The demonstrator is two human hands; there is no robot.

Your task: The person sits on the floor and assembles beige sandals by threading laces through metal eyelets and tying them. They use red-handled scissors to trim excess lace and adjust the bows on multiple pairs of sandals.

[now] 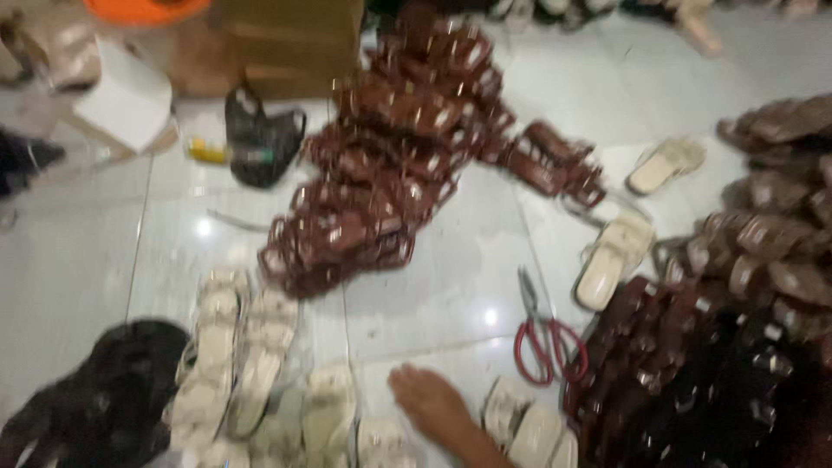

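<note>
Right hand (431, 400) flat and empty on white floor tiles (433, 295) between cream sandals (329, 416), red-handled scissors (542, 334) nearby, brown sandal heap (390, 165) beyond; left hand unseen.

One hand (431, 400) flat on white tiled floor (451, 286), cream sandals (234, 355) beside, red-handled scissors (542, 334) near, possibly brown sandal heap (390, 165).

We see a hand (431, 400) flat on the floor (433, 286), near the bottom. Sandals (234, 364) lie to its left, and more sandals (529, 429) just to its right. Scissors (542, 334) lie further right. Behind the hand sits a big pile of sandals (390, 165). A bag (260, 139) is left of that pile, with what may be a box (286, 43) behind it.
</note>
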